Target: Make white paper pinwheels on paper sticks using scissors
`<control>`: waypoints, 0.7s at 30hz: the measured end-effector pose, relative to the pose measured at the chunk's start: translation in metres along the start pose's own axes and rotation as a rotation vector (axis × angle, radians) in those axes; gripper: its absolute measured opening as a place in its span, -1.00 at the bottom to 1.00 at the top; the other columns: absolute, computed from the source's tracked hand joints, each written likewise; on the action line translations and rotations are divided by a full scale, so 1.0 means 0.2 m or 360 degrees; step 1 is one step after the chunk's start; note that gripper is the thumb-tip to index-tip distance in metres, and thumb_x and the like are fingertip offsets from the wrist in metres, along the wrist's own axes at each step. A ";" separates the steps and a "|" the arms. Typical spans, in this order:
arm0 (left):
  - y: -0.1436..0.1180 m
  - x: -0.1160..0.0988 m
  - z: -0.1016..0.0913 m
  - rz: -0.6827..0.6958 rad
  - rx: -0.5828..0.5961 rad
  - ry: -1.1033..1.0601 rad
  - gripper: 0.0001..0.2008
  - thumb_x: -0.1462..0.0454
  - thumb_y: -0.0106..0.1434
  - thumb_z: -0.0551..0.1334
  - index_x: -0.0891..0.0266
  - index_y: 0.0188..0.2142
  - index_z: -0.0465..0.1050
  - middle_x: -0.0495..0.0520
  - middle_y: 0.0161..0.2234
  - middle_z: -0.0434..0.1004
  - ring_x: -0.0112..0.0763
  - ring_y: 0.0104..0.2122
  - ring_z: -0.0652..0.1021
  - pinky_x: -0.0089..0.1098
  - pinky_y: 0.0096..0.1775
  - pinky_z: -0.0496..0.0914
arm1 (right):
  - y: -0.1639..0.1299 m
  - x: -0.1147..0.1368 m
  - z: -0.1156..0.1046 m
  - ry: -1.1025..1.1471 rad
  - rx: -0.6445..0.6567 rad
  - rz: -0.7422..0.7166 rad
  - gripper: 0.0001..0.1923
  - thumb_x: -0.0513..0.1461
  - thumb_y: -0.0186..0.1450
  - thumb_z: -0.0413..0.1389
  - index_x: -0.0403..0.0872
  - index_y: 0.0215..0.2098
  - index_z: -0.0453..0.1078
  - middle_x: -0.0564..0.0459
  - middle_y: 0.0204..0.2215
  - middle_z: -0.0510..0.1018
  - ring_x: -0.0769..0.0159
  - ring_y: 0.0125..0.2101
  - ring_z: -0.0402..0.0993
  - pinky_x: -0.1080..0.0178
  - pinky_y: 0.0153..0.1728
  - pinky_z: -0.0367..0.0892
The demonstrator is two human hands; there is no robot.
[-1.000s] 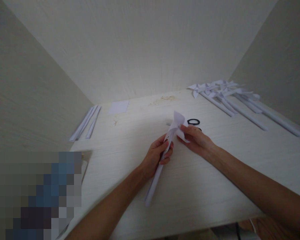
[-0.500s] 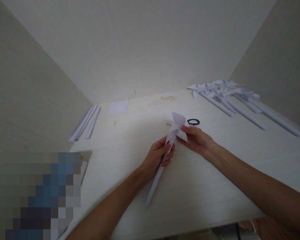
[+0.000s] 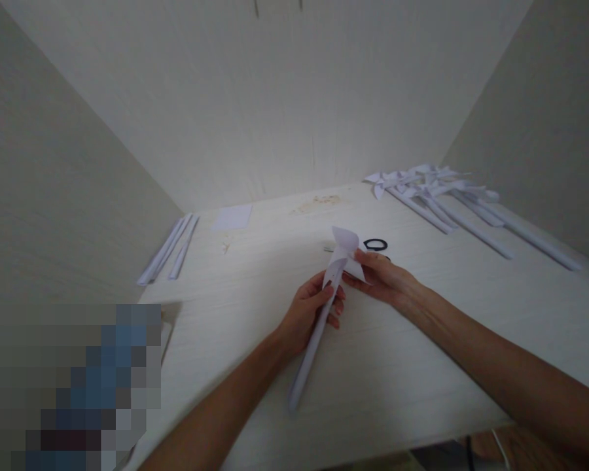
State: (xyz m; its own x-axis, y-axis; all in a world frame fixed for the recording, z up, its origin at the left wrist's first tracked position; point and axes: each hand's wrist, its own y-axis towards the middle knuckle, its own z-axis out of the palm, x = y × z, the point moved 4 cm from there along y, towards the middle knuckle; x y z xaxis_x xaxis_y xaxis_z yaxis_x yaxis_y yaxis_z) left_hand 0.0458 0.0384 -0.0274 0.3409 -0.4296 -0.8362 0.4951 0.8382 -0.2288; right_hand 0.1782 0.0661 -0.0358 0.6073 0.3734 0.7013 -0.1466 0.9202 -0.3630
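Btwn 2 hands, ppr pinwheel, tilted

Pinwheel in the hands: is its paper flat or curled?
Curled: its blades show rounded bends, near where the left hand grips the stick.

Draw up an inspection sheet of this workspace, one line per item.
Surface: white table, brownish marks towards the back.
Job's things: paper pinwheel on a rolled paper stick, in hand; more pinwheels piled at far right; spare sticks and a paper sheet at far left.
Clutter: apparent scissors, black-handled, partly hidden behind pinwheel and hand.
Hands: left hand grips the stick; right hand touches the blades.
Cables: apparently one dark, one pale, below the near edge.
Surroundings: pale walls on three sides; lower left pixelated.
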 end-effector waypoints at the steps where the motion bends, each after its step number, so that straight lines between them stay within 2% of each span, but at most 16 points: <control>1: 0.00 0.00 0.00 -0.0012 -0.0002 -0.0012 -0.82 0.30 0.02 0.25 0.30 -0.34 0.34 -0.02 -0.52 0.37 -0.58 -0.63 0.37 -0.59 -0.68 0.29 | 0.00 0.00 0.00 -0.0002 -0.0003 0.0012 -0.79 -0.22 -0.09 0.30 -0.11 -0.52 0.39 0.11 -0.57 0.52 0.42 -0.53 0.42 0.34 -0.45 0.42; 5: -0.01 0.00 -0.01 -0.0040 -0.0020 -0.0139 -0.92 0.36 0.05 0.22 0.34 -0.41 0.36 0.00 -0.52 0.40 -0.56 -0.61 0.42 -0.57 -0.63 0.34 | -0.01 0.02 0.01 -0.0017 -0.0012 0.0025 -0.71 -0.08 -0.10 0.27 -0.10 -0.52 0.38 0.07 -0.51 0.53 0.35 -0.46 0.44 0.27 -0.43 0.41; 7: -0.01 0.00 -0.02 -0.0043 -0.0077 -0.0263 -0.90 0.40 0.06 0.19 0.36 -0.37 0.39 0.01 -0.52 0.41 -0.55 -0.57 0.45 -0.57 -0.58 0.38 | -0.02 0.06 0.02 -0.0060 -0.0015 -0.0112 -0.64 -0.03 -0.13 0.27 -0.10 -0.49 0.39 0.04 -0.44 0.53 0.32 -0.41 0.44 0.27 -0.42 0.39; 9: 0.00 -0.02 -0.04 -0.0017 -0.0146 -0.0417 -0.82 0.45 0.06 0.18 0.38 -0.28 0.40 0.01 -0.51 0.43 -0.53 -0.53 0.48 -0.55 -0.49 0.41 | -0.05 0.13 0.01 -0.0192 -0.0182 -0.0485 -0.64 -0.04 -0.14 0.27 -0.09 -0.47 0.39 0.06 -0.44 0.51 0.36 -0.42 0.42 0.33 -0.45 0.34; 11: 0.00 -0.04 -0.07 0.0047 -0.0215 -0.0553 -0.78 0.47 0.06 0.17 0.38 -0.24 0.41 0.01 -0.50 0.44 -0.52 -0.47 0.50 -0.53 -0.40 0.42 | -0.12 0.18 0.02 -0.0493 -0.0401 -0.0932 -0.73 -0.11 -0.11 0.29 -0.07 -0.54 0.35 0.12 -0.52 0.47 0.43 -0.49 0.37 0.39 -0.49 0.28; 12: 0.00 -0.05 -0.08 0.0086 -0.0249 -0.0603 -0.78 0.48 0.06 0.17 0.38 -0.26 0.41 0.01 -0.49 0.45 -0.51 -0.45 0.51 -0.52 -0.37 0.42 | -0.16 0.19 0.04 -0.0724 -0.0445 -0.1098 -0.76 -0.15 -0.09 0.28 -0.07 -0.59 0.32 0.14 -0.57 0.45 0.45 -0.52 0.35 0.40 -0.51 0.25; 13: 0.01 -0.06 -0.09 0.0124 -0.0284 -0.0638 -0.80 0.48 0.06 0.18 0.37 -0.28 0.41 0.01 -0.48 0.46 -0.50 -0.43 0.52 -0.52 -0.34 0.42 | -0.19 0.18 0.08 -0.0995 -0.0371 -0.1150 -0.76 -0.17 -0.07 0.27 -0.07 -0.64 0.28 0.14 -0.59 0.44 0.44 -0.54 0.33 0.38 -0.52 0.24; 15: 0.01 -0.06 -0.11 0.0182 -0.0335 -0.0668 -0.83 0.47 0.05 0.19 0.34 -0.32 0.42 0.01 -0.46 0.48 -0.50 -0.40 0.52 -0.50 -0.29 0.41 | -0.24 0.10 0.15 -0.1600 -0.0128 -0.1048 -0.76 -0.15 -0.04 0.24 -0.08 -0.65 0.28 0.10 -0.60 0.45 0.40 -0.56 0.33 0.35 -0.56 0.21; 17: 0.02 -0.06 -0.12 0.0232 -0.0353 -0.0666 -0.84 0.46 0.04 0.21 0.30 -0.34 0.42 0.00 -0.45 0.49 -0.50 -0.38 0.52 -0.48 -0.25 0.39 | -0.28 0.01 0.21 -0.1988 0.0017 -0.0992 -0.80 -0.16 -0.04 0.23 -0.07 -0.60 0.31 0.11 -0.62 0.44 0.39 -0.58 0.32 0.34 -0.57 0.20; 21: 0.03 -0.04 -0.11 0.0306 -0.0295 -0.0575 -0.84 0.40 0.02 0.25 0.27 -0.34 0.43 0.02 -0.37 0.51 -0.44 -0.30 0.52 -0.42 -0.17 0.34 | -0.30 -0.05 0.25 -0.2186 -0.0044 -0.0919 -0.85 -0.32 0.01 0.14 -0.10 -0.63 0.24 0.14 -0.66 0.42 0.45 -0.65 0.30 0.38 -0.60 0.18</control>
State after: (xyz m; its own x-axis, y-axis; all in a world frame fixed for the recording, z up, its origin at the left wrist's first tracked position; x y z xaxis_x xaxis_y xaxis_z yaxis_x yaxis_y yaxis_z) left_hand 0.0283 0.0534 -0.0324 0.6861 -0.3222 -0.6522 0.2550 0.9462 -0.1992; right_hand 0.1429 0.0127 0.0103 -0.6191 -0.2017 0.7590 -0.1241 0.9794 0.1591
